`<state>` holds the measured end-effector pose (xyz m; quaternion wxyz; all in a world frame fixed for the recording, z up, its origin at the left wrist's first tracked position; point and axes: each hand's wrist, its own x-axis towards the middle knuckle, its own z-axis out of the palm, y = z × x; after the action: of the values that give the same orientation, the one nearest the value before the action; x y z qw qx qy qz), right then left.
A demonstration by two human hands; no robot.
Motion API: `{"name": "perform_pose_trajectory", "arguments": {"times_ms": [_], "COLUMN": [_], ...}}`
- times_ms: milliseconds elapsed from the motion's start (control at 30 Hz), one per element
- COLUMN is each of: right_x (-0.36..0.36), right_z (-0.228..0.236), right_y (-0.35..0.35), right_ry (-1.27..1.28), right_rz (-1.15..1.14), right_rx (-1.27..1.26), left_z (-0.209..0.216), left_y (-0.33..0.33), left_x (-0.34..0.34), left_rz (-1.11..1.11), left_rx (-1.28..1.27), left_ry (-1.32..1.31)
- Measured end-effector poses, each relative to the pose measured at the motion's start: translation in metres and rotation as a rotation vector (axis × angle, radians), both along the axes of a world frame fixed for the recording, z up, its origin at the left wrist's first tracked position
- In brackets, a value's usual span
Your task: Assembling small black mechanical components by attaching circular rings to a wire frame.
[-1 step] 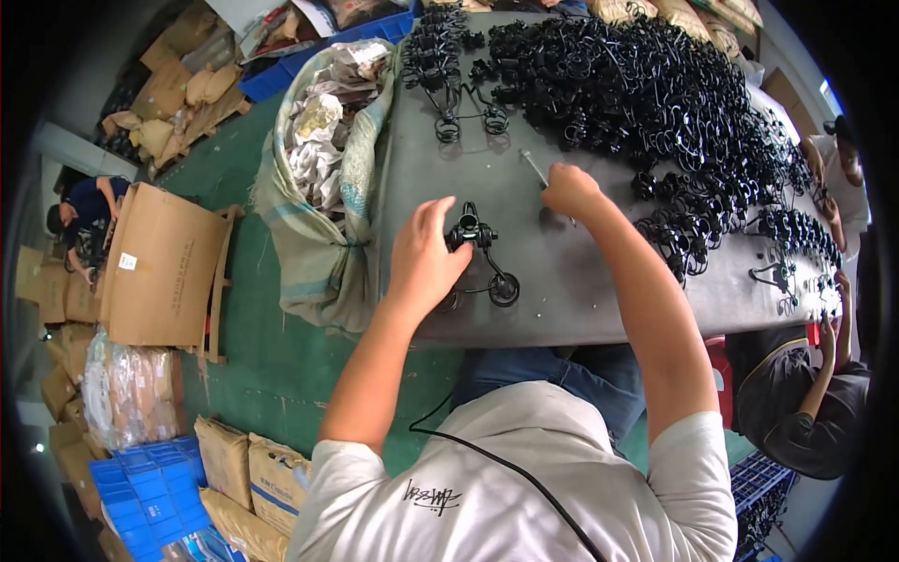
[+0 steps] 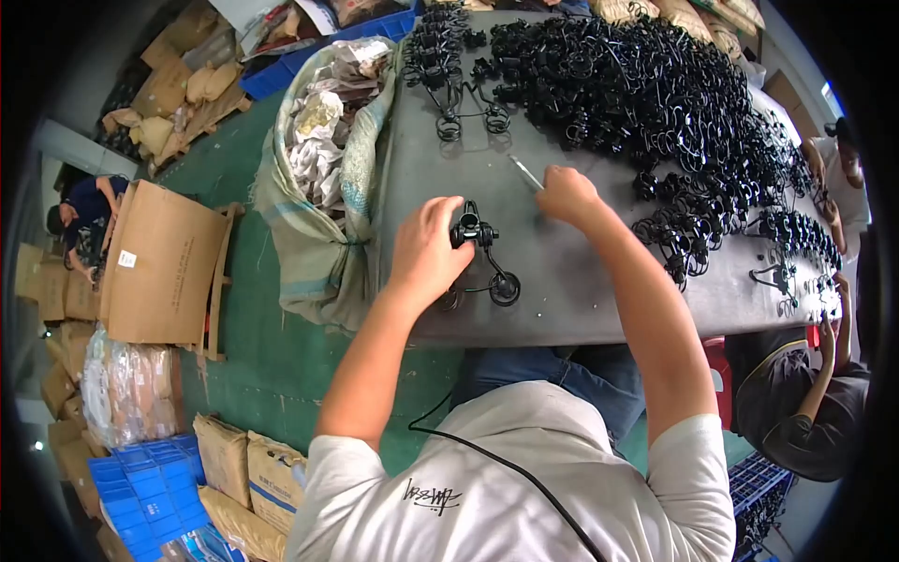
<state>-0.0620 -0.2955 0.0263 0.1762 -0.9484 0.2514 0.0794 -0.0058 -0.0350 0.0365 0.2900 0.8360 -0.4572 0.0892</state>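
My left hand [image 2: 433, 248] is closed round a black bracket [image 2: 477, 234], made of bent wire with a clamp-like joint and round looped ends. The bracket rests on the grey table near its front left corner, and my palm and fingers hide part of its left side. In my right hand [image 2: 567, 195] is a slim silver rod-shaped tool [image 2: 527, 173]; my fingers wrap its rear part. Its free end points to the far left, above the tabletop and apart from the bracket. Another black wire bracket [image 2: 471, 117] with two coiled loops lies farther back.
A big heap of black wire parts [image 2: 637, 94] covers the table's [image 2: 562, 290] far right. Left of the table stands a woven sack [image 2: 318, 272] of crumpled paper. One person [image 2: 94, 220] is by a cardboard box [image 2: 164, 267]; others work at the table's right edge.
My right hand has shifted slightly left, and the tool's free end has moved left and a little nearer. My left hand stays nearly in place on the bracket.
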Motion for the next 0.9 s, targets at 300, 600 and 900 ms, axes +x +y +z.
{"name": "perform_pose_trajectory", "arguments": {"times_ms": [300, 600, 900], "right_x": [-0.096, -0.104, -0.092], "right_z": [-0.024, 0.012, 0.010], "right_y": [0.089, 0.102, 0.103], "right_ry": [-0.819, -0.862, -0.832], "right_rz": [0.023, 0.312, 0.331], "right_rx": [0.346, 0.308, 0.233], "left_z": [-0.007, -0.017, -0.021], "left_y": [-0.016, -0.013, -0.012], "left_x": [0.020, 0.019, 0.018], "left_rz": [-0.196, -0.227, -0.230], "left_rx": [0.270, 0.151, 0.135], "left_ry": [0.319, 0.248, 0.228]}}
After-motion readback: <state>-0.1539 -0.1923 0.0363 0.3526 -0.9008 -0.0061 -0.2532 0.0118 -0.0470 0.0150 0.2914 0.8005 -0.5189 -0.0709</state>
